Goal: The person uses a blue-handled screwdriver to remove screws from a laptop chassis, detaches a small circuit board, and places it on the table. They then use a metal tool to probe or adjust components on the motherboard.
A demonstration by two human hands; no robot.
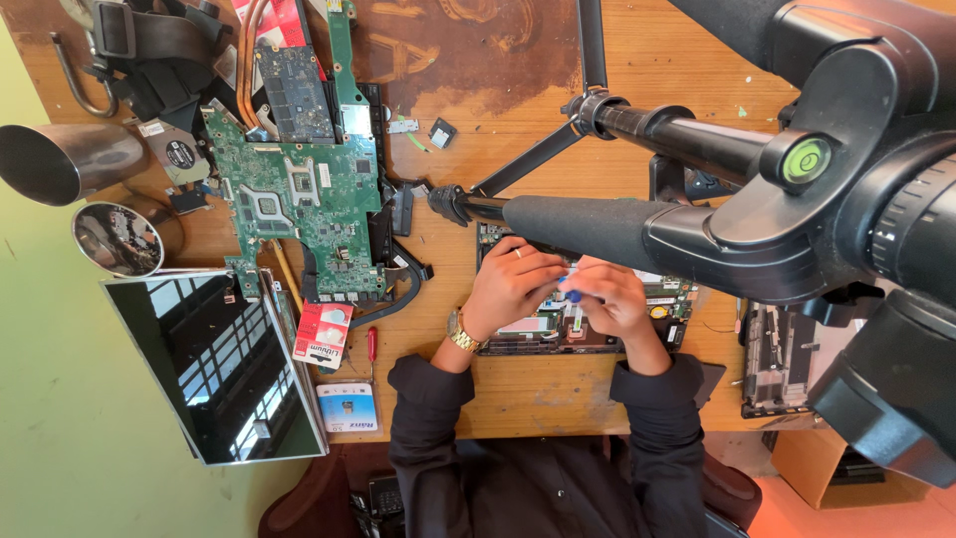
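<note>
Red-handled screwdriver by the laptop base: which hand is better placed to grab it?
Probably left. The left hand rests on the opened laptop base, on the side where the red-handled screwdriver lies. The right hand is farther away and pinches a blue-handled tool.

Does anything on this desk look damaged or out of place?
Yes. A large dark stain marks the wooden desk at the top. The laptop screen panel hangs over the desk's left edge, tilted. Loose small parts lie scattered beside the green circuit board.

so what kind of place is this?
Likely an electronics repair bench: a bare green circuit board, a detached screen panel and an opened device under both hands on a worn wooden table.
</note>
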